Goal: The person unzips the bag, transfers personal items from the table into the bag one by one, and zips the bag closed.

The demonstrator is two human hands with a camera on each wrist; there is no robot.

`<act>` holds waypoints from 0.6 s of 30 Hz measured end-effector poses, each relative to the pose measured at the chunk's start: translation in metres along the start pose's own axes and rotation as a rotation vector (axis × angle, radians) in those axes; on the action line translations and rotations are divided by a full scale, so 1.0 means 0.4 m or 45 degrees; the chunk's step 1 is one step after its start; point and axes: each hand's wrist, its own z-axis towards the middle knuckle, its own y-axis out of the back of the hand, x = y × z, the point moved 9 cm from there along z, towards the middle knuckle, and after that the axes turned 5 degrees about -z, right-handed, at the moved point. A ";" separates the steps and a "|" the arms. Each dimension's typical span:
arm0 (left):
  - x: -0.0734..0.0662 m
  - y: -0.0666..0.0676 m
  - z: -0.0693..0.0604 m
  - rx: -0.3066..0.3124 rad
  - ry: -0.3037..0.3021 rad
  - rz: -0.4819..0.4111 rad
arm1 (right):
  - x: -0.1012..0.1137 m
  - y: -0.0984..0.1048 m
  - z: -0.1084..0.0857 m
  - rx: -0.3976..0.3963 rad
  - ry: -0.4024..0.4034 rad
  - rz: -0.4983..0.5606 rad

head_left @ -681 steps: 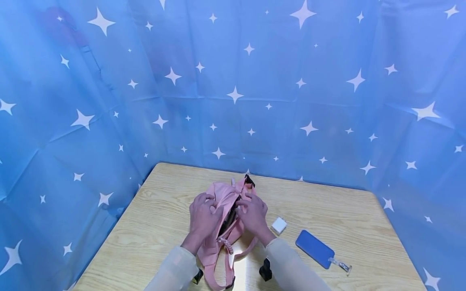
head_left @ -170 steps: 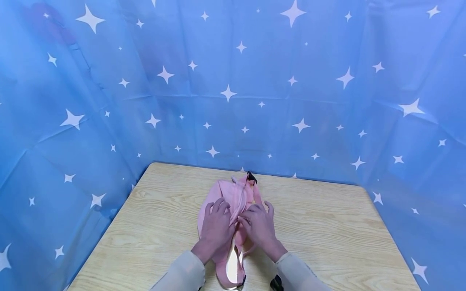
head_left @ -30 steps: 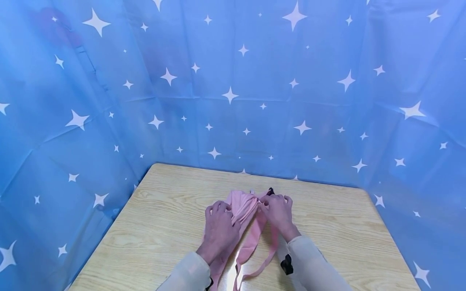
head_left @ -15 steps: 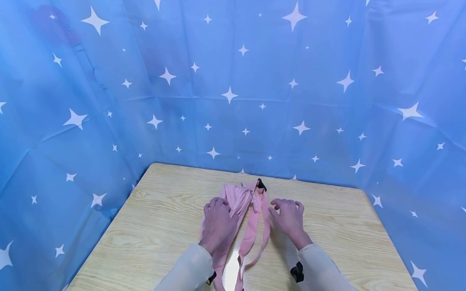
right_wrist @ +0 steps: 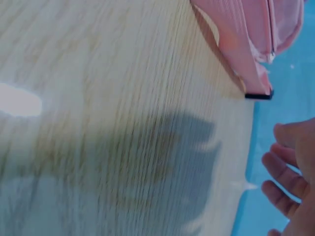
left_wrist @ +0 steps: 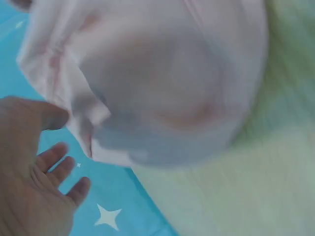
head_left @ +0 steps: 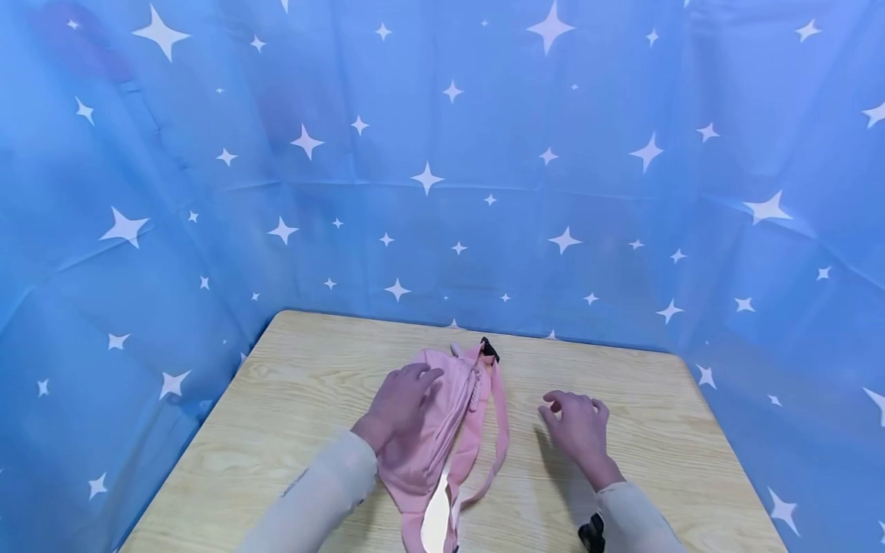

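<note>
A pink waist bag (head_left: 422, 453) lies on the table with its zip closed. From the far end of the zip hangs a braided pull (head_left: 475, 390), beside a black buckle (head_left: 489, 349). My left hand (head_left: 399, 403) is over the bag's left side with loosely bent fingers, gripping nothing. In the left wrist view its thumb is close to the pink cloth (left_wrist: 162, 88); whether they touch I cannot tell. To the right of the bag, my right hand (head_left: 577, 428) hovers above the table, relaxed and holding nothing.
The pink strap (head_left: 499, 438) loops along the bag's right side. A wooden table (head_left: 643, 415) carries it all, with blue star-patterned curtains (head_left: 429, 253) behind and at both sides. A black wrist-camera piece (head_left: 591, 531) sits under the right sleeve.
Earlier the bag gaped, with a white charger and blue phone-like slab on the table; both are gone from there. The zip closed. Lately my right hand left the pull, moving right; my left loosened.
</note>
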 end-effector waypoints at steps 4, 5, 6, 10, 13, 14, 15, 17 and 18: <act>-0.002 -0.031 0.003 0.200 -0.212 0.395 | -0.017 0.006 -0.006 -0.001 -0.004 -0.004; -0.004 -0.039 0.003 0.249 -0.255 0.462 | -0.020 0.007 -0.007 -0.002 -0.006 -0.006; -0.003 -0.048 0.004 0.294 -0.282 0.518 | -0.022 0.008 -0.007 -0.003 -0.010 -0.007; 0.009 -0.062 0.011 0.450 -0.250 0.483 | -0.027 0.008 -0.011 0.013 -0.025 -0.007; 0.014 -0.063 0.014 0.543 -0.192 0.363 | -0.028 0.005 -0.016 0.027 -0.031 -0.005; 0.015 -0.062 0.014 0.571 -0.176 0.331 | -0.028 0.004 -0.017 0.031 -0.032 -0.007; 0.014 -0.061 0.015 0.593 -0.170 0.319 | -0.028 0.002 -0.017 0.033 -0.031 -0.010; 0.011 -0.062 0.015 0.627 -0.172 0.306 | -0.029 0.001 -0.017 0.032 -0.031 -0.013; 0.012 -0.063 0.017 0.635 -0.169 0.293 | -0.030 0.000 -0.016 0.029 -0.033 -0.013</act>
